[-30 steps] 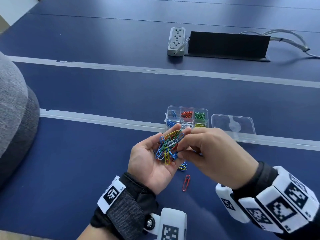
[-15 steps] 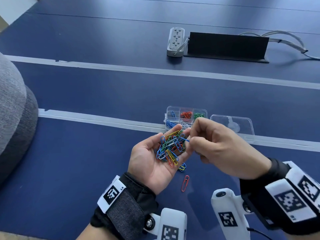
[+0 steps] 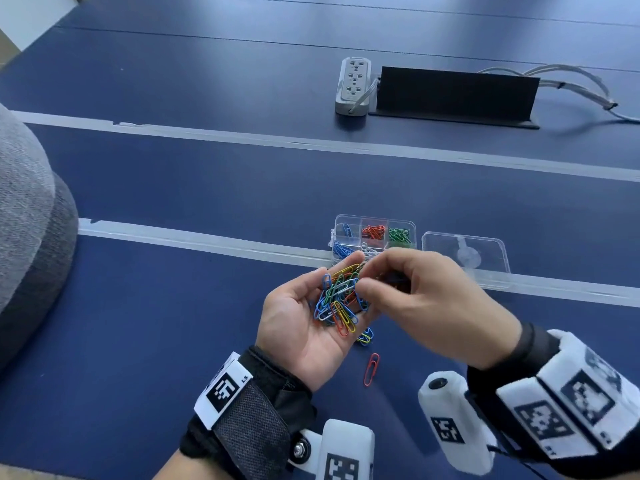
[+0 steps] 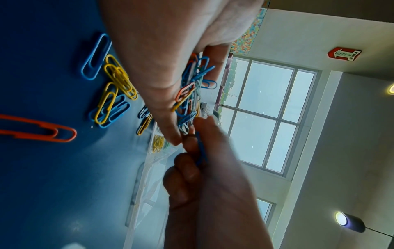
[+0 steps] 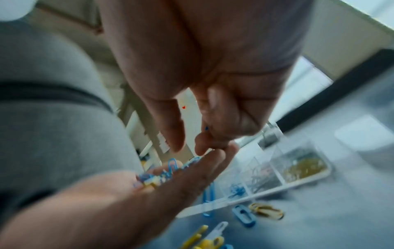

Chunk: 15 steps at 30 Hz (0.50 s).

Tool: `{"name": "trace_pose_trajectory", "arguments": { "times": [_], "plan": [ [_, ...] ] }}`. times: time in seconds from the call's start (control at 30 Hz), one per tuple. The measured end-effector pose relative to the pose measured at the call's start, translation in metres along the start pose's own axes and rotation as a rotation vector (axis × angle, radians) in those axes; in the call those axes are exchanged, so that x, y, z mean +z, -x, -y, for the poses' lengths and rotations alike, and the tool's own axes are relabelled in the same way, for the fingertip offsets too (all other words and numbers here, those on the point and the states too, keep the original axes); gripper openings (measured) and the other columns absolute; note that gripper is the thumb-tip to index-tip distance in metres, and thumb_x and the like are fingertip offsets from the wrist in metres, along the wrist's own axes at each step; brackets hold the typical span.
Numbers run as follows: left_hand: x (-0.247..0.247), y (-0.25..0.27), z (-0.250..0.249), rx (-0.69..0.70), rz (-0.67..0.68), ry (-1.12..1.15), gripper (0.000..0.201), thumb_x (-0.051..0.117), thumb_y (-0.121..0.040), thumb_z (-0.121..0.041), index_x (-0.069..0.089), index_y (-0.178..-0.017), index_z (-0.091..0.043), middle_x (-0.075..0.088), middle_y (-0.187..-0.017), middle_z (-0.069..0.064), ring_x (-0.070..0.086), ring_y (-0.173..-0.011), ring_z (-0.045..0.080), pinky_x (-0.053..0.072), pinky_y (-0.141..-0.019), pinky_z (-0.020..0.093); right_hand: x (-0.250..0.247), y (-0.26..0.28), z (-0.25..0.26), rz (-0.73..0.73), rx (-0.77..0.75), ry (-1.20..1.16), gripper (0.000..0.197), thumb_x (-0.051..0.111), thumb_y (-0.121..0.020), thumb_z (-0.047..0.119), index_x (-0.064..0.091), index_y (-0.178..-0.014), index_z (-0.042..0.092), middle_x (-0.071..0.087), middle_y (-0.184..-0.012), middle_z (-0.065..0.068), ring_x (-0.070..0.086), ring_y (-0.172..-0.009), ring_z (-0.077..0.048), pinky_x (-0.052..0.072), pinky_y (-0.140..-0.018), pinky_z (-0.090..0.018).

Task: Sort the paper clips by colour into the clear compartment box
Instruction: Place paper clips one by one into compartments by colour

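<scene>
My left hand (image 3: pixel 294 306) lies palm up over the blue table, carrying a pile of mixed coloured paper clips (image 3: pixel 341 299). My right hand (image 3: pixel 372 280) hovers at the pile's far edge with fingers curled. In the left wrist view it pinches one blue clip (image 4: pixel 201 155). Just beyond stands the clear compartment box (image 3: pixel 374 218) with blue, red, green and white clips in separate cells. Its near right cell is hidden in the head view; the right wrist view shows yellow clips (image 5: pixel 302 166) there. A red clip (image 3: pixel 371 369) and some blue and yellow clips (image 3: pixel 365 336) lie on the table under my hands.
The box's clear lid (image 3: pixel 465 254) lies open to its right. A power strip (image 3: pixel 353 86) and a black cable cover (image 3: pixel 453 91) sit at the back. A grey cushion (image 3: pixel 27 237) bulges in from the left. Grey tape strips (image 3: pixel 207 239) cross the table.
My right hand has come up out of the pile with a blue clip, and its wrist has swung to the right. The left hand has stayed where it was.
</scene>
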<state>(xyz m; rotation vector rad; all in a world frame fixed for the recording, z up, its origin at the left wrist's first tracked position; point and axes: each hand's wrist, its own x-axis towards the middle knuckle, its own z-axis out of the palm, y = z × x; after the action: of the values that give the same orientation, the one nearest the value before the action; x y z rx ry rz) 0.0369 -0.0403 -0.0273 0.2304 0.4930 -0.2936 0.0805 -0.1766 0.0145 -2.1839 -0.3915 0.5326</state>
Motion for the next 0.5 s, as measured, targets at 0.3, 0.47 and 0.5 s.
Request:
{"name": "trace_pose_trajectory", "arguments": {
  "times": [0.3, 0.47, 0.5],
  "plan": [
    [-0.001, 0.003, -0.002, 0.021, -0.005, 0.028, 0.044, 0.044, -0.080, -0.016, 0.062, -0.112, 0.008, 0.068, -0.096, 0.024, 0.069, -0.075, 0.037, 0.057, -0.058, 0.035, 0.006, -0.003, 0.013, -0.008, -0.092, 0.408, 0.015, 0.066, -0.079, 0.029, 0.069, -0.092, 0.023, 0.071, -0.087, 0.002, 0.060, -0.083, -0.015, 0.046, -0.075, -0.026],
    [-0.002, 0.002, -0.006, 0.040, -0.028, 0.026, 0.042, 0.045, -0.078, -0.015, 0.064, -0.108, 0.008, 0.068, -0.098, 0.025, 0.069, -0.078, 0.036, 0.058, -0.059, 0.035, 0.003, -0.009, 0.015, 0.076, -0.135, 0.330, 0.009, 0.068, -0.077, 0.022, 0.072, -0.086, 0.024, 0.067, -0.076, 0.005, 0.052, -0.069, -0.007, 0.038, -0.064, -0.013],
    [-0.002, 0.001, -0.006, 0.041, -0.028, 0.017, 0.042, 0.045, -0.078, -0.015, 0.064, -0.109, 0.008, 0.067, -0.100, 0.024, 0.069, -0.079, 0.036, 0.058, -0.061, 0.036, 0.001, -0.011, 0.016, 0.085, -0.141, 0.319, 0.009, 0.069, -0.077, 0.022, 0.072, -0.085, 0.023, 0.065, -0.072, 0.007, 0.050, -0.065, -0.005, 0.037, -0.062, -0.011]
  ]
}}
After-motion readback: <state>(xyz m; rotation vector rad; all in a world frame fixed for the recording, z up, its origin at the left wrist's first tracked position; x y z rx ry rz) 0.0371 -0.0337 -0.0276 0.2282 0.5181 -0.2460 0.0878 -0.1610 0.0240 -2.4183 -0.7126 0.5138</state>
